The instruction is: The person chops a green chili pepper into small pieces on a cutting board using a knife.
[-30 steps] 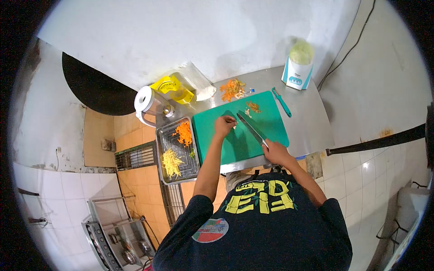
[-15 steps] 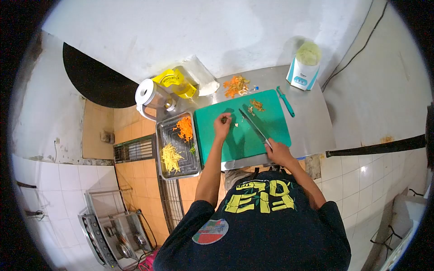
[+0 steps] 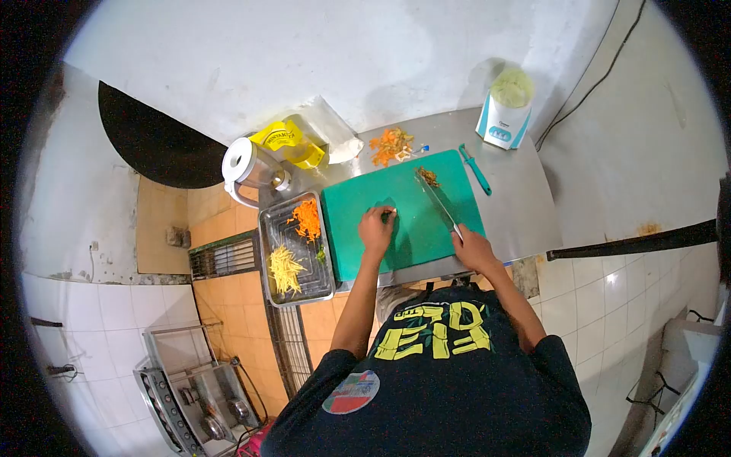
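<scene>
My right hand (image 3: 473,250) is closed round the handle of a kitchen knife (image 3: 437,199). Its blade lies low over the green cutting board (image 3: 346,251), with the tip beside a small heap of brownish peelings (image 3: 429,178). Left of the knife, my left hand (image 3: 376,231) hovers at the board with thumb and fingers drawn together. A small pale piece (image 3: 394,209) shows at those fingertips; it is too small to identify surely.
Left of the board sits a metal tray (image 3: 301,298) with shredded carrot (image 3: 307,221) and pale yellow strips (image 3: 285,268). Behind are a blender jug (image 3: 255,164), a yellow pouch (image 3: 293,143) and orange peelings (image 3: 391,145). A teal peeler (image 3: 475,169) and blender base (image 3: 504,122) are right.
The knife tip has shifted right and away from me, and loose scraps near it are now gathered against the brownish heap. My left hand has come slightly nearer my body, to the pale piece.
</scene>
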Demonstrator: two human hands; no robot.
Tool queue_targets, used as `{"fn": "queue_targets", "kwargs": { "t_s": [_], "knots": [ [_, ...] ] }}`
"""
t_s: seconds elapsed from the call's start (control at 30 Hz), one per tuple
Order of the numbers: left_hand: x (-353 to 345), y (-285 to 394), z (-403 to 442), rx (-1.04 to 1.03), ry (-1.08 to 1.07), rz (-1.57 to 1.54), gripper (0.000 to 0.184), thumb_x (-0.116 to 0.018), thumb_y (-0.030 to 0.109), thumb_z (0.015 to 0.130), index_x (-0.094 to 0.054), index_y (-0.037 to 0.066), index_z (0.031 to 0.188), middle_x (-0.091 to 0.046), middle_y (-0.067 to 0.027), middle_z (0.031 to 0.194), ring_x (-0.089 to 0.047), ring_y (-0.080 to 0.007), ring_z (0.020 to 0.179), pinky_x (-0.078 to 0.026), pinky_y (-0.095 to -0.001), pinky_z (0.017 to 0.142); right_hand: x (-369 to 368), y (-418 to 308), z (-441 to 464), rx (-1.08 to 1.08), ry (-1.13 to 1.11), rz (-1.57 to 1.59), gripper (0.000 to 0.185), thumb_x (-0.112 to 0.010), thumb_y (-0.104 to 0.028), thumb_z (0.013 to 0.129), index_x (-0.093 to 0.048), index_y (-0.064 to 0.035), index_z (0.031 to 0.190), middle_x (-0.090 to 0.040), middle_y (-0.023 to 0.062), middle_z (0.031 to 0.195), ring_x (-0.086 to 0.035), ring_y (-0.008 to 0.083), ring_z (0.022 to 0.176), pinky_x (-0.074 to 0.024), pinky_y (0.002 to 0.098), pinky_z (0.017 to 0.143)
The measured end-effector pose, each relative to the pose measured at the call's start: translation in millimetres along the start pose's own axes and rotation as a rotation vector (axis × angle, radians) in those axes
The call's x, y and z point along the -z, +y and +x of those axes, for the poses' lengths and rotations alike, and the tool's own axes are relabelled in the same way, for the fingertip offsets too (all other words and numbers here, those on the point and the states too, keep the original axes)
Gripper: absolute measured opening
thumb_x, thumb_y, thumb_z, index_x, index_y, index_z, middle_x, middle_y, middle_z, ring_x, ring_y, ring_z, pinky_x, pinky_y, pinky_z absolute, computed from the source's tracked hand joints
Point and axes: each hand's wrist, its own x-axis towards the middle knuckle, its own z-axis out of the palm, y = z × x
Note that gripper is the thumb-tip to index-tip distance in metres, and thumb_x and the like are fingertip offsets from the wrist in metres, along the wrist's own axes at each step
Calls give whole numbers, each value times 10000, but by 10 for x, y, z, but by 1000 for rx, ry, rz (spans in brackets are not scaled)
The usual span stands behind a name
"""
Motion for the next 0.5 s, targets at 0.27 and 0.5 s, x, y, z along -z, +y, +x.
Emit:
{"fn": "queue_targets", "kwargs": {
  "t_s": [0.27, 0.5],
  "knots": [
    [-115, 40, 173, 108, -95, -23, 101, -782, 225, 828, -758, 161, 901, -730, -59, 891, -691, -270, 841, -534, -404, 706, -20, 11, -85, 99, -7, 47, 322, -500, -363, 1019, -531, -51, 1094, -652, 276, 818, -642, 489, 799, -482, 613, 716],
    [-134, -9, 119, 87, -71, -22, 153, -775, 292, 842, -771, 161, 920, -735, -52, 871, -692, -272, 806, -529, -415, 714, -119, -15, -122, 149, -41, 7, 306, -503, -368, 1016, -525, -66, 1065, -654, 258, 792, -645, 485, 759, -486, 612, 692]
  ]
}}
